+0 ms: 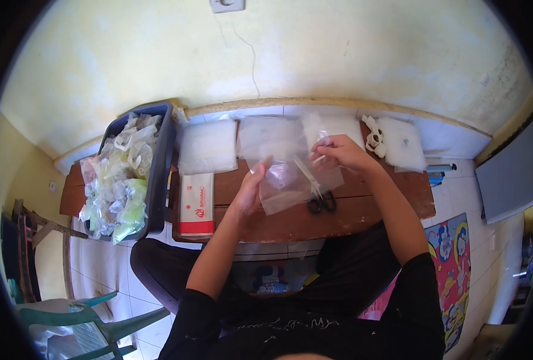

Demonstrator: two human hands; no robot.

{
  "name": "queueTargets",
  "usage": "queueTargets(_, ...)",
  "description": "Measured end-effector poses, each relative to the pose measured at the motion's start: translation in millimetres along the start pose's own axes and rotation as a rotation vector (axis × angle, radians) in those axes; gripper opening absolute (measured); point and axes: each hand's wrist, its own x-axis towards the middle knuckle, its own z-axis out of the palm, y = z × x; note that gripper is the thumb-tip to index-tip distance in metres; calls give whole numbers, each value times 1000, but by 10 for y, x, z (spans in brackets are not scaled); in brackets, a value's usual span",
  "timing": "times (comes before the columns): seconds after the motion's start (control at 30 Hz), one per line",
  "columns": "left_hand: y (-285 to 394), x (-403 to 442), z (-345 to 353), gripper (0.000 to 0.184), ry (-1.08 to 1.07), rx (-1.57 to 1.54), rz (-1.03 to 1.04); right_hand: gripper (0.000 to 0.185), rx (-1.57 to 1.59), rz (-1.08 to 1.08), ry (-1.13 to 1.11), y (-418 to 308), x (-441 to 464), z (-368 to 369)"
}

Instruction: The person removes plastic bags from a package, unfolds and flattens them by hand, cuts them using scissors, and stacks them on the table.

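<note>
A clear plastic bag is stretched between my two hands above the brown wooden table. My left hand grips its left side, thumb on top. The fingers of my right hand are pinched together at the bag's upper right part. Just below the right hand lie scissors with black handles; their blades show through the film. Behind the bag, flat stacks of clear plastic bags line the table's far side. A white and red packet marked "BAWANG" rests left of my left hand.
A dark crate full of crumpled plastic bags stands at the left. White plastic pieces lie near the right stack. The wall borders the table's far side; a green chair is at lower left.
</note>
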Motion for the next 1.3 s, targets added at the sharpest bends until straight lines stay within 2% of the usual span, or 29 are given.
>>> queueTargets(0.03, -53, 65, -36, 39, -8, 5, -16, 23, 10, 4, 15, 108, 22, -40)
queueTargets(0.1, -179, 353, -297, 38, 25, 285, -5, 25, -55, 78, 12, 232, 58, -176)
queueTargets(0.13, -259, 517, -493, 37, 19, 278, 45, 25, -47, 84, 28, 245, 46, -233)
queueTargets(0.23, -63, 437, -190, 36, -11, 360, 16, 29, -96, 93, 79, 246, -9, -413)
queueTargets(0.3, -2, 494, -90, 37, -65, 386, 24, 31, -44, 55, -27, 188, -67, -464)
queueTargets(0.4, 105, 573, -24, 29, -49, 280, 49, 32, -61, 14, -134, 44, -157, -455)
queueTargets(0.47, 163, 671, -26, 24, 30, 310, 111, 31, -29, -13, -136, 20, -158, -425)
queueTargets(0.53, 210, 686, 10, 23, 2, 326, 138, 30, 1, -41, -132, 30, -135, -388)
queueTargets(0.6, 237, 710, 40, 23, -26, 344, 167, 26, 75, -125, 40, 102, -63, -343)
queueTargets(0.63, 238, 722, 34, 23, -59, 408, 171, 26, 76, -123, 40, 124, -38, -327)
queueTargets(0.7, 287, 684, 115, 24, -90, 469, 176, 24, 185, -144, 238, 137, 13, -321)
queueTargets(0.77, 343, 639, 204, 29, 63, 577, 144, 23, 204, -157, 289, 137, 33, -334)
queueTargets(0.9, 313, 663, 216, 33, -36, 400, 169, 22, 260, -241, 417, 164, 67, -326)
queueTargets(0.97, 224, 594, 321, 38, -108, 261, 19, 23, 307, -270, 467, 170, 93, -340)
queueTargets(1.0, 151, 643, 291, 33, -185, 334, 11, 23, 354, -299, 517, 163, 105, -355)
queueTargets(1.13, -113, 925, 168, 29, -96, 422, -41, 25, 401, -206, 547, 94, 52, -460)
queueTargets(1.2, -113, 1036, 278, 23, -32, 406, 52, 28, 271, -136, 380, 70, 26, -478)
queueTargets(1.3, -139, 1233, 366, 25, -51, 505, 51, 35, 294, -194, 435, 297, 206, -786)
